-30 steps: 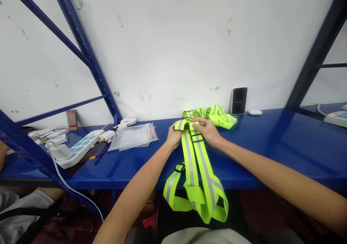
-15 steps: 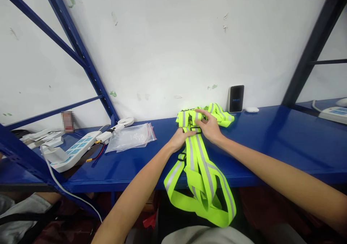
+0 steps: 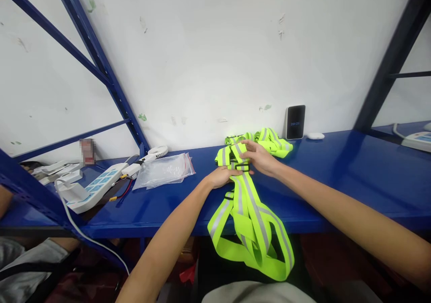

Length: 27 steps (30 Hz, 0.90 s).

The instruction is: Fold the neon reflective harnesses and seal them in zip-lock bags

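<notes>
Neon-yellow reflective straps (image 3: 251,197) with silver stripes, like a safety harness, hang in loops over the front edge of the blue table. My left hand (image 3: 222,176) grips the gathered bands from the left, thumb across them just below a black buckle (image 3: 242,167). At the upper end, my right hand (image 3: 257,155) holds the folded part of the straps from the right, fingers bent over the bands. A second black buckle (image 3: 229,195) sits lower on the left loop. Behind my hands lies more yellow strapping (image 3: 274,143) against the wall.
Clear zip bags (image 3: 164,172) and a small white fan (image 3: 157,151) lie to the left, beside a power strip (image 3: 101,186). A dark-screened phone (image 3: 295,122) leans on the wall, with a white case (image 3: 315,136) beside it. Blue shelf posts (image 3: 101,65) flank the table.
Both hands have come slightly down toward me with the folded top of the straps, which now stands apart from the strapping behind. The hanging loops have shifted a little.
</notes>
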Available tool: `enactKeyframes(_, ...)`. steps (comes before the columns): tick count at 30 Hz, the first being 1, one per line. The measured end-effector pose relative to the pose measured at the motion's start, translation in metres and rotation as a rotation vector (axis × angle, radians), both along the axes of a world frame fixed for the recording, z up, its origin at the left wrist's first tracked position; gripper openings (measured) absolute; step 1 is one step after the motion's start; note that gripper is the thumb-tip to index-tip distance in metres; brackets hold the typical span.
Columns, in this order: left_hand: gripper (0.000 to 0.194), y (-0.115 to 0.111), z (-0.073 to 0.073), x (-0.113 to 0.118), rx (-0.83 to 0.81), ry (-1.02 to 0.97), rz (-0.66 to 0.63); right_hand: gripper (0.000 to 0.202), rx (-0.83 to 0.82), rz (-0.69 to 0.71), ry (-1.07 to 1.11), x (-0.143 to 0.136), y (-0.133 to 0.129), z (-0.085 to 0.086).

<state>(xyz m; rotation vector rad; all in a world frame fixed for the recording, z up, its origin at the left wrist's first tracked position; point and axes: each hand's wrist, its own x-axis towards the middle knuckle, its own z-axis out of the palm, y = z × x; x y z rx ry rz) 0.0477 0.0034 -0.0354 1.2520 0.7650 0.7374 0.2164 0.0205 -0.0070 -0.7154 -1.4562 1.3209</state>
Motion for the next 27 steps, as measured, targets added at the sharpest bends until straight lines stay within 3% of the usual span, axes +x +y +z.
enactKeyframes(6,0.05,-0.004,0.005,-0.002,-0.001,-0.014,-0.002,0.066,-0.03,0.163,-0.119,0.01,-0.007,0.011)
enactKeyframes(8,0.051,-0.004,0.005,0.0,-0.01,-0.026,0.001,0.069,0.033,0.125,-0.195,0.014,-0.006,0.015)
enactKeyframes(11,0.049,-0.003,0.005,0.002,-0.004,-0.077,0.044,0.064,0.262,-0.03,-0.35,0.019,-0.003,0.018)
enactKeyframes(14,0.044,-0.002,0.007,0.004,0.026,-0.131,0.099,0.059,0.443,-0.114,-0.373,0.019,-0.003,0.016)
enactKeyframes(21,0.063,-0.005,0.013,0.003,0.03,-0.254,0.092,0.052,0.416,-0.109,-0.254,0.011,-0.008,0.011)
enactKeyframes(27,0.075,-0.004,0.013,0.006,0.013,-0.318,0.118,0.045,0.649,-0.219,-0.307,0.013,-0.001,0.003)
